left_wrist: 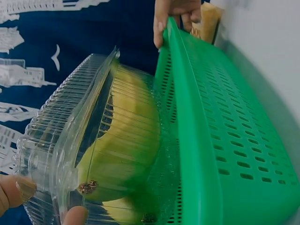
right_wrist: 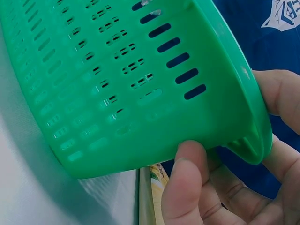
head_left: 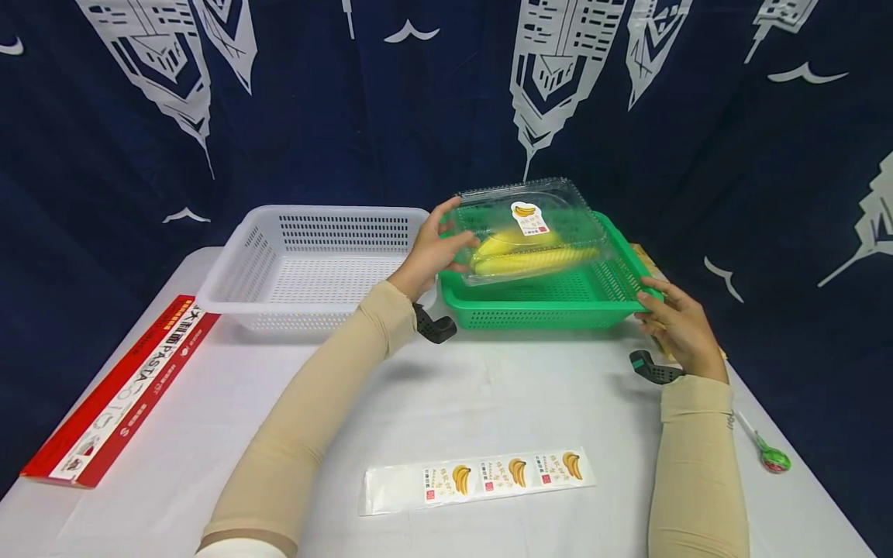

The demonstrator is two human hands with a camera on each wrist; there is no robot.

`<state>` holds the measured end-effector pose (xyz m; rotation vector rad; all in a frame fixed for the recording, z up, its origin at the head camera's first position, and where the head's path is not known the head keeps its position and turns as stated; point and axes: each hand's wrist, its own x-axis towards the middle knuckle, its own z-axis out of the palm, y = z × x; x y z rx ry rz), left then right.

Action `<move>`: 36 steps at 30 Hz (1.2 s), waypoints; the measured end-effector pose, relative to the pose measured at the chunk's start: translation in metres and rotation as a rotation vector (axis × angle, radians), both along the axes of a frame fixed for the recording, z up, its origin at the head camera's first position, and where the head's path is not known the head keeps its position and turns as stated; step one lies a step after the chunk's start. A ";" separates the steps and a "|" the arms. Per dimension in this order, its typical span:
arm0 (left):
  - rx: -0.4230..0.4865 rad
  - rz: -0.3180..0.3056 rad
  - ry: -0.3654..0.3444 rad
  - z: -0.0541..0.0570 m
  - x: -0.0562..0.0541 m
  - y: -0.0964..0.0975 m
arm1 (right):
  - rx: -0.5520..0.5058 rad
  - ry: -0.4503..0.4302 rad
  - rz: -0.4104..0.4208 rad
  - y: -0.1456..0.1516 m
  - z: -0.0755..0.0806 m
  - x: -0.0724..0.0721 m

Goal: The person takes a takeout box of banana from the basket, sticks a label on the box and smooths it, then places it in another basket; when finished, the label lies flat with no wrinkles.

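My left hand [head_left: 434,252] grips the left end of a clear plastic clamshell box [head_left: 558,203], tilted over the green basket [head_left: 537,318]. Yellow bananas [left_wrist: 124,126] lie inside the box, and a white banana sticker [head_left: 530,218] is on its lid. In the left wrist view, fingertips [left_wrist: 75,216] press the box's end beside the seam of lid and base. At the basket's front right corner my right hand [head_left: 680,325] pinches the rim. The right wrist view has fingers [right_wrist: 183,190] beneath that corner and against its outer wall.
A white basket [head_left: 321,314] stands left of the green one. A red pasta box [head_left: 122,395] lies at the left edge. In front is a strip of banana stickers [head_left: 481,480]. A lollipop [head_left: 773,459] lies at the right edge, and a yellowish package [head_left: 645,260] is behind my right hand.
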<state>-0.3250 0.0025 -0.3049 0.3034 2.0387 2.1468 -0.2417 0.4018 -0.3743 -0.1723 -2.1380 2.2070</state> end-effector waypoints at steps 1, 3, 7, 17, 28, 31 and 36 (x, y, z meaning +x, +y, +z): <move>-0.001 0.001 -0.008 -0.001 -0.001 0.002 | 0.001 0.000 0.002 0.000 0.000 0.000; -0.006 -0.004 -0.023 -0.004 -0.004 0.006 | 0.004 -0.001 0.003 0.000 -0.001 0.000; -0.035 -0.009 -0.033 -0.007 -0.008 0.012 | 0.010 0.001 0.005 0.000 -0.001 -0.001; -0.152 -0.014 -0.033 -0.013 -0.014 0.025 | -0.009 0.014 0.003 0.000 -0.002 0.000; -0.245 -0.075 -0.015 -0.016 -0.016 0.030 | -0.019 0.026 0.002 0.001 -0.003 -0.001; -0.256 -0.069 -0.015 -0.017 -0.016 0.031 | -0.007 0.027 -0.007 0.000 -0.004 -0.001; -0.290 -0.034 -0.028 -0.017 -0.016 0.035 | 0.019 0.026 -0.016 -0.001 -0.004 -0.002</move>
